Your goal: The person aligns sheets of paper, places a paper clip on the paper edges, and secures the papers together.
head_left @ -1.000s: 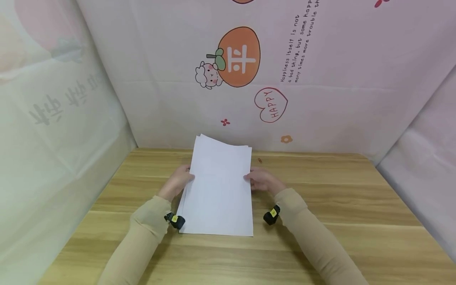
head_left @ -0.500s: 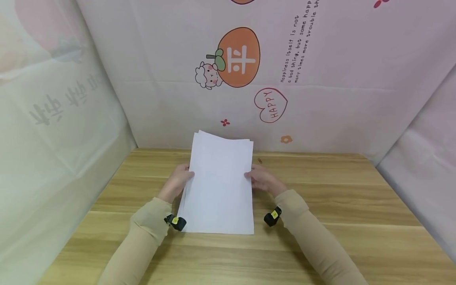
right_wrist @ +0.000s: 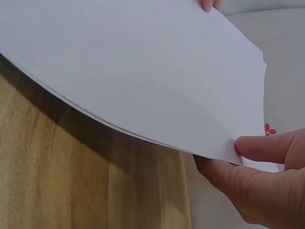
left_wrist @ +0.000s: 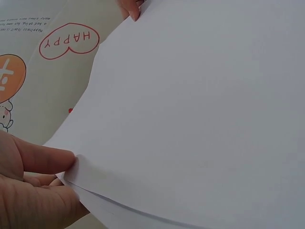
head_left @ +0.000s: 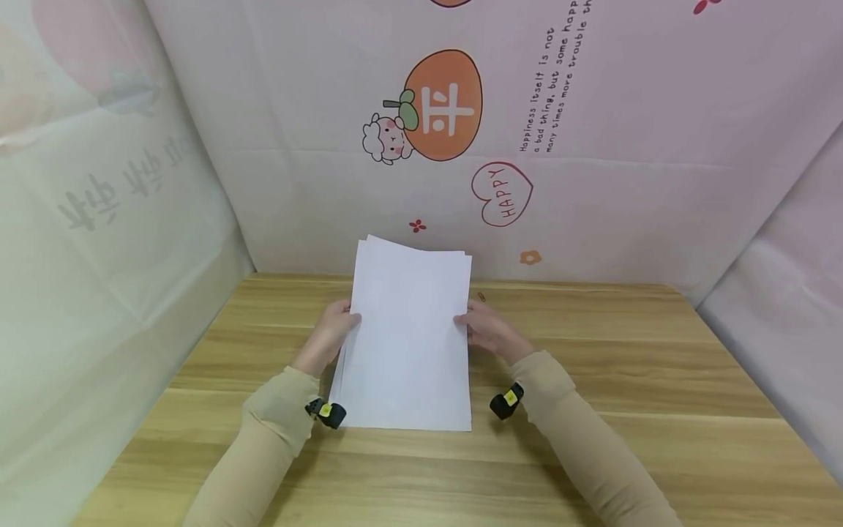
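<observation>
The left hand and the right hand are pinching the side edges of a stack of white paper, standing it on its bottom edge mid-bench, with top sheets not lined up yet.

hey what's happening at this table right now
A person in beige sleeves holds a stack of white paper sheets by its side edges, left hand on one, right hand on the other. Its far end is raised; its near edge seems to rest on the wooden table. A small paper clip lies nearby.
</observation>
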Motion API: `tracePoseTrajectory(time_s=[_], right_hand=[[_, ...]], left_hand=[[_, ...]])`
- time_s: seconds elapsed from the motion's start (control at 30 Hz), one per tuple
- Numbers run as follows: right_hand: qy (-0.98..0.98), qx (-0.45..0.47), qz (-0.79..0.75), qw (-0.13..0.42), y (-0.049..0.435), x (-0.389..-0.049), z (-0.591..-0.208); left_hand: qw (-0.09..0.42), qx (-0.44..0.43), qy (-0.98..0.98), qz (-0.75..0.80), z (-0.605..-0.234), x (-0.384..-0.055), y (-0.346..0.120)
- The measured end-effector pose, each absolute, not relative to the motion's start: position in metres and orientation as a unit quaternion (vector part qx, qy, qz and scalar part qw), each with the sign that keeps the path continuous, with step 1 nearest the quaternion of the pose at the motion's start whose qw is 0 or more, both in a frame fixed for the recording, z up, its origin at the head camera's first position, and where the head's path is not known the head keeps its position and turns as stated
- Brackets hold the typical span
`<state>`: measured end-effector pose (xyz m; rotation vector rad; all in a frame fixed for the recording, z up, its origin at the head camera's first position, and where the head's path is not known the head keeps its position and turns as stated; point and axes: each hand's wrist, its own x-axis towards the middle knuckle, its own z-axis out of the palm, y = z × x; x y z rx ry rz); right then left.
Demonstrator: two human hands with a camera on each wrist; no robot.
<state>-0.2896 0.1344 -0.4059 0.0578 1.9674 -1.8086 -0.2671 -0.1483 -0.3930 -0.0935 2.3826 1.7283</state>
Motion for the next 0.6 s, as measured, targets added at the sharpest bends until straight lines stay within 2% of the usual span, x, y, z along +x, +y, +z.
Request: tracePoseTrajectory(time_s=[0.6], right_hand=[[0.729,0.007,-0.654,0.201,0.131,-0.277,-0.388]], left_hand=[[0.066,-0.035,0.79,0.609,-0.385,-0.259,-0.144]])
